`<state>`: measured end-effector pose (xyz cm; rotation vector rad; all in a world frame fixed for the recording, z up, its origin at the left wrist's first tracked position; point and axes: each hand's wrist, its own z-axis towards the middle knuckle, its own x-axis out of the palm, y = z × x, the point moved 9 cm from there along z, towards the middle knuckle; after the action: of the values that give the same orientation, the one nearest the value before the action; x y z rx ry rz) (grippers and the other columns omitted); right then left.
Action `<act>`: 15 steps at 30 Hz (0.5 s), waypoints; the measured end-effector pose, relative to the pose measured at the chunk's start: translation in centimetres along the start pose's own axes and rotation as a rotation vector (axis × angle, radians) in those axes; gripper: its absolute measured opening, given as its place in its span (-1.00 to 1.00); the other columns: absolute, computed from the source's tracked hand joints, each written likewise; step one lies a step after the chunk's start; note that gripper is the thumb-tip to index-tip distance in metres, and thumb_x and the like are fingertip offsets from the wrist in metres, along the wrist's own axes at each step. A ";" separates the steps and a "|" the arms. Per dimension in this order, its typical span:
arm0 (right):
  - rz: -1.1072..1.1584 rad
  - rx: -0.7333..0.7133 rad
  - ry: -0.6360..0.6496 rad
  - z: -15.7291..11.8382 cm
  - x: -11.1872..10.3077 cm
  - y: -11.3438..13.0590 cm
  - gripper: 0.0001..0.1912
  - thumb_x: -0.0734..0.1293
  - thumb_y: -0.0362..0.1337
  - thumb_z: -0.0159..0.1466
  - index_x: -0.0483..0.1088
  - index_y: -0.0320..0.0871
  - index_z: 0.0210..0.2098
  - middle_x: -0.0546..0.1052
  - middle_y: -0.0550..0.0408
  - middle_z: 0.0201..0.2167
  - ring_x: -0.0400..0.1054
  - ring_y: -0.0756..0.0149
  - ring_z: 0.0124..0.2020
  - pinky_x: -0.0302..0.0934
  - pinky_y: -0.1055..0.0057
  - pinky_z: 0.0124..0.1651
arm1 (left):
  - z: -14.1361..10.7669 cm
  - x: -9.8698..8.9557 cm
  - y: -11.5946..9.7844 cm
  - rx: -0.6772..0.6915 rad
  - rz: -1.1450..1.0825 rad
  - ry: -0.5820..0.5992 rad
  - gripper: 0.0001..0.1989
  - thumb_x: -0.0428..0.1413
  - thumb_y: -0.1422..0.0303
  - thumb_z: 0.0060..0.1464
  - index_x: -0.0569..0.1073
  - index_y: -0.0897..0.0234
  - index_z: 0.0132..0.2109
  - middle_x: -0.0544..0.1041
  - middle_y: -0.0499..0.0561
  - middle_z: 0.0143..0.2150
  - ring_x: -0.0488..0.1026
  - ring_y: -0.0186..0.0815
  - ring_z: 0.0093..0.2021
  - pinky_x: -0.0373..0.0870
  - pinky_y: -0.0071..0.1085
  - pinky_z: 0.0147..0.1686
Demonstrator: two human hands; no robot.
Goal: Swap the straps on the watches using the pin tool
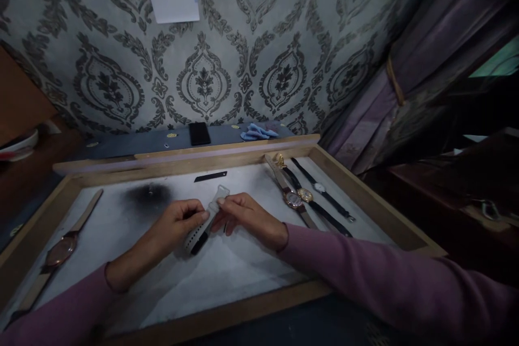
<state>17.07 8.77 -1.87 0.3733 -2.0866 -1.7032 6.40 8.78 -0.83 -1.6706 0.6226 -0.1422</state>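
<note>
A pale grey watch strap (197,235) with a row of holes and a buckle end is held up over the tray. My left hand (178,224) pinches it from the left, thumb and fingers closed. From the right, my right hand (249,216) grips it near the buckle with thumb and forefinger, the other fingers curled below. A dark part shows along the strap's lower end; what it is I cannot tell. Just behind the hands lies a black blade-like strip (210,177) on the tray's white floor.
The wooden-framed tray (377,211) holds several watches: a brown one (60,250) at left, and a beige-strapped one (293,199), a gold-faced one (305,195) and a slim black one (320,187) at right. Behind its rim lie a phone (199,133) and a blue cloth (259,131).
</note>
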 end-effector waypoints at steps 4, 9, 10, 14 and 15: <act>-0.074 -0.025 0.029 0.0 0.4 0.2 -0.44 0.31 0.19 0.15 0.42 -0.25 -0.52 0.56 0.01 -0.55 0.46 0.35 -0.48 0.21 0.51 -0.51 | 0.1 -0.4 0.0 0.043 -0.014 -0.097 -0.68 0.14 0.11 -0.08 0.32 0.25 -0.53 0.20 -0.19 -0.64 0.06 -0.47 -0.61 0.03 -0.51 -0.59; -0.093 -0.028 0.041 0.2 0.5 -0.1 -0.49 0.38 0.15 0.11 0.43 -0.24 -0.50 0.56 0.03 -0.52 0.45 0.38 -0.49 0.22 0.52 -0.51 | 0.1 -1.1 -0.1 0.061 -0.051 -0.171 -0.69 0.17 0.12 -0.12 0.28 0.24 -0.50 0.25 -0.19 -0.62 0.12 -0.46 -0.59 0.07 -0.51 -0.57; -0.078 -0.022 0.038 0.3 0.5 -0.2 -0.49 0.39 0.15 0.10 0.43 -0.24 -0.50 0.56 0.04 -0.53 0.45 0.39 -0.50 0.21 0.53 -0.52 | 0.2 -1.1 -0.2 0.058 -0.043 -0.146 -0.68 0.17 0.11 -0.11 0.28 0.25 -0.49 0.25 -0.18 -0.60 0.13 -0.45 -0.58 0.08 -0.50 -0.55; -0.010 -0.008 -0.012 0.5 -0.4 -0.2 -0.47 0.40 0.16 0.07 0.43 -0.26 -0.52 0.55 0.03 -0.55 0.45 0.38 -0.51 0.20 0.54 -0.54 | -0.1 -0.7 -0.9 0.032 0.051 0.045 -0.68 0.12 0.10 -0.02 0.35 0.28 -0.45 0.28 -0.13 -0.54 0.20 -0.40 -0.50 0.14 -0.47 -0.48; 0.003 -0.006 -0.028 0.6 -0.6 -0.2 -0.47 0.40 0.16 0.07 0.44 -0.26 -0.51 0.55 0.03 -0.54 0.46 0.37 -0.50 0.20 0.54 -0.54 | -0.3 -0.8 -1.0 0.027 0.078 0.073 -0.68 0.09 0.09 0.02 0.37 0.29 -0.43 0.30 -0.11 -0.52 0.22 -0.38 -0.48 0.16 -0.45 -0.46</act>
<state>17.35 9.53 -2.23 0.3458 -2.0998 -1.7224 5.95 8.96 0.40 -1.6182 0.7370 -0.1558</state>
